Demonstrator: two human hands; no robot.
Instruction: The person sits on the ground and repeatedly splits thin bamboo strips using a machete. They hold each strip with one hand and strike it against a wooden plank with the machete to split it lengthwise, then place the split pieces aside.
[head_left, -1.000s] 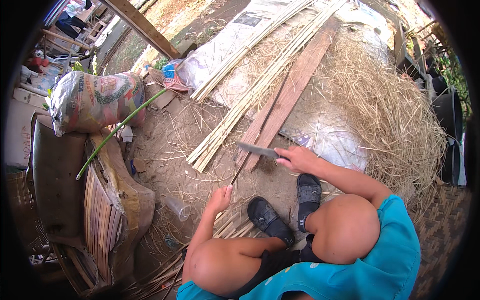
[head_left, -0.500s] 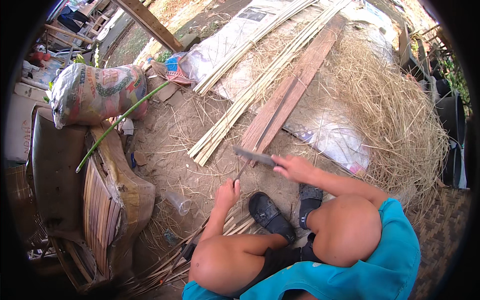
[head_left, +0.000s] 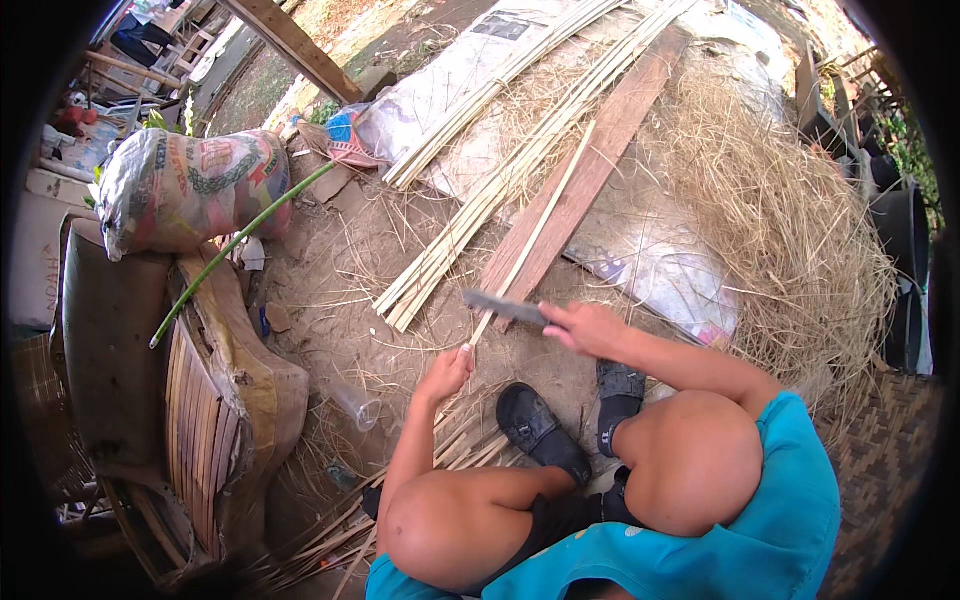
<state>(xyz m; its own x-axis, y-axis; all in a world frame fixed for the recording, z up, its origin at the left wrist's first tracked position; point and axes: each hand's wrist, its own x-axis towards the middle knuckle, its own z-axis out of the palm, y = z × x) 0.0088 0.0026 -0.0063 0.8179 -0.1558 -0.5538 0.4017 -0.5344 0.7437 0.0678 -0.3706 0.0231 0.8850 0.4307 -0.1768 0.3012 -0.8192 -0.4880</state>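
Observation:
My left hand (head_left: 447, 374) is closed round the near end of a thin pale bamboo strip (head_left: 548, 214). The strip runs away from me along a reddish-brown wooden plank (head_left: 612, 138). In my right hand (head_left: 586, 329) is the handle of a knife (head_left: 506, 307) with a broad grey blade. That blade lies across the strip near the plank's close end, a short way beyond my left fingers. Whether its edge touches the strip I cannot tell.
Bundles of pale strips (head_left: 470, 235) lie left of the plank on white sacking (head_left: 650, 265). Heaped fibre shavings (head_left: 780, 220) are at right. To the left are a stuffed sack (head_left: 200, 185), a green stalk (head_left: 240, 240), a worn chair (head_left: 250, 390) and a plastic cup (head_left: 356, 403).
The strip on the plank showed a dark face and now shows a pale one. My left hand has shifted slightly up toward the plank; the knife stays in nearly the same place.

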